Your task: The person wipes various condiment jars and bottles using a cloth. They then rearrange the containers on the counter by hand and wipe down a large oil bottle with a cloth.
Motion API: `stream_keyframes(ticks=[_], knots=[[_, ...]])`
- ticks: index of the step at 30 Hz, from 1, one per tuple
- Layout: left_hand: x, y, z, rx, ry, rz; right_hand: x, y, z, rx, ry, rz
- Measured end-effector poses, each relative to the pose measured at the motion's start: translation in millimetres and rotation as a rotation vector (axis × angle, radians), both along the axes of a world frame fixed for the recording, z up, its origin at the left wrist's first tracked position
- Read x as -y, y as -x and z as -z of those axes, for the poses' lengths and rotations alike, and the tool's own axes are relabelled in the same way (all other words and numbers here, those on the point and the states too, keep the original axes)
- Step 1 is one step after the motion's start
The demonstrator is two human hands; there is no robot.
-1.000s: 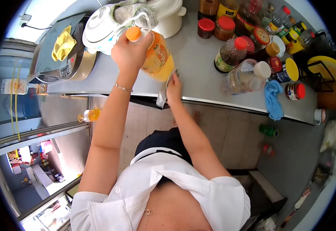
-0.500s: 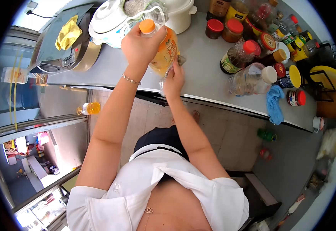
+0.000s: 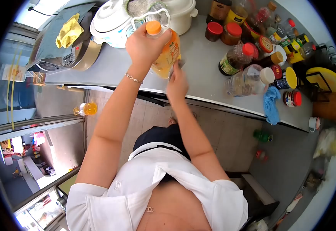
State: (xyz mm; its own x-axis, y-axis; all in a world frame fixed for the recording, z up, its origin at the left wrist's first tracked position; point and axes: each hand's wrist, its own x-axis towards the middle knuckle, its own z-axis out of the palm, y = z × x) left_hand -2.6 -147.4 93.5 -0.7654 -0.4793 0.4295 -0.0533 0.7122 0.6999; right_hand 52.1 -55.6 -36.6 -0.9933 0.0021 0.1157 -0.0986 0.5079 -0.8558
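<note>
A bottle [image 3: 174, 48] with an orange cap, a white loop handle and orange print on a see-through body is held up over the grey counter. My left hand [image 3: 145, 44] is closed around its upper part, just below the cap. My right hand [image 3: 177, 85] is at the bottle's lower right side, fingers bent together against it. Motion smears this hand, and a thin greyish thing shows at its fingertips, too small to name.
White lidded pots [image 3: 112, 23] stand behind the bottle. A rice cooker [image 3: 75, 56] with a yellow cloth [image 3: 69, 31] is at left. Several jars and sauce bottles crowd the right, with an empty plastic bottle [image 3: 248, 81] and a blue cloth [image 3: 271, 104] near the counter's edge [image 3: 214, 99].
The bottle and my left hand have shifted slightly right in view. My right hand has moved slightly along the bottle's side; the crinkled clear plastic below it no longer shows.
</note>
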Motion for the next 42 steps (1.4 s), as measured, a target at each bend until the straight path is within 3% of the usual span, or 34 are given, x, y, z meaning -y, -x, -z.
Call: stream_keyframes(ticks=[5, 8, 10, 13, 14, 17, 20, 23, 26, 31, 33, 35, 37, 39, 40, 42], knots=[[4, 3, -4, 0.024, 0.011, 0.009, 7, -26, 2, -0.024, -0.057, -0.097], [8, -1, 7, -0.021, -0.012, 0.076, -11, 14, 12, 0.186, -0.107, 0.018], [14, 1, 3, 0.004, -0.092, 0.182, -34, 54, 59, 0.309, 0.357, 0.09], [29, 1, -2, -0.025, -0.233, 0.609, -57, 70, 61, 0.356, 1.134, 0.11], [34, -1, -9, 0.078, -0.262, 0.718, -64, 69, 59, 0.367, 1.196, 0.032], [41, 2, -17, 0.15, -0.132, 0.787, -65, 64, 48, 0.391, 1.164, 0.078], [38, -11, -31, 0.233, -0.13, 0.69, -55, 50, 27, 0.424, 1.173, 0.07], [25, -14, -12, 0.167, -0.471, 0.605, -26, 34, -3, 0.318, 1.162, 0.102], [17, -10, -3, 0.096, -0.464, 0.502, -3, 14, -46, -0.192, 0.663, 0.064], [16, -8, 1, 0.061, -0.351, 0.439, -4, 22, 31, 0.06, 0.566, 0.097], [19, -5, 5, 0.067, -0.33, 0.418, -14, 13, 32, 0.212, 0.581, 0.007], [19, -6, 5, 0.071, -0.339, 0.413, -11, -7, 25, 0.032, 0.428, -0.021], [19, -1, 1, 0.054, -0.345, 0.451, 2, -13, 19, -0.101, 0.562, 0.067], [20, -2, 2, 0.045, -0.358, 0.52, -7, 19, 22, 0.088, 0.533, 0.115], [21, -3, 0, 0.064, -0.385, 0.545, -17, 40, 22, 0.349, 0.56, 0.057], [25, -2, 1, 0.097, -0.375, 0.552, -18, 26, 36, 0.28, 0.498, 0.023]])
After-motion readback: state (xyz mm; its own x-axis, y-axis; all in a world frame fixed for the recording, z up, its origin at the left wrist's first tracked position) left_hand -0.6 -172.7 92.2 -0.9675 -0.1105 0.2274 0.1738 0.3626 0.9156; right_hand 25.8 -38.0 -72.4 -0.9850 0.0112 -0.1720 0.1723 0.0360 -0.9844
